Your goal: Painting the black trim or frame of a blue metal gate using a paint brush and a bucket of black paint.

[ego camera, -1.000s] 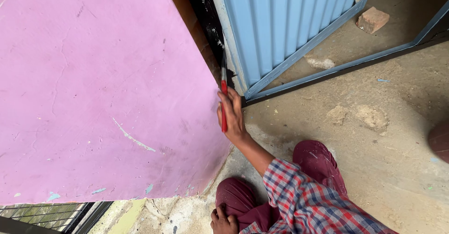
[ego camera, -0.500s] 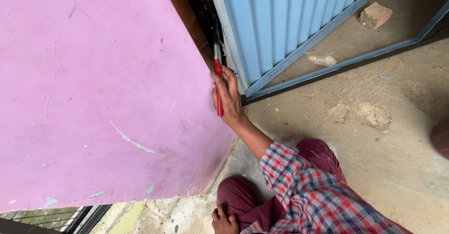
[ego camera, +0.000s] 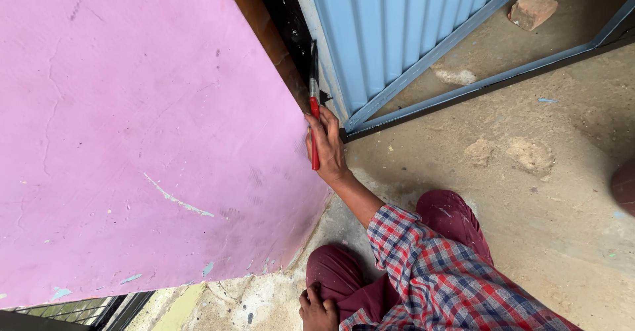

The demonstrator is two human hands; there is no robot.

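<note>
My right hand [ego camera: 329, 147] is shut on a red-handled tool [ego camera: 315, 116], probably pliers. Its dark metal tip points up into the narrow black gap [ego camera: 291, 20] between the pink wall [ego camera: 145, 126] and the blue corrugated metal gate [ego camera: 397, 27]. The hand presses against the wall's edge near the gate's lower corner. My left hand [ego camera: 317, 311] rests with curled fingers on my knee at the bottom of the view, holding nothing. I wear a red and blue plaid shirt and maroon trousers.
The blue gate stands open over a rough concrete floor [ego camera: 529, 205]. A brick [ego camera: 532, 10] lies on the floor beyond the gate frame. Patches of dried mortar [ego camera: 509, 154] mark the floor to the right. A dark rounded object [ego camera: 625, 185] shows at the right edge.
My right hand has shifted slightly along the wall's edge, with the tool's tip pushed a little higher into the gap. My left hand stays on my knee.
</note>
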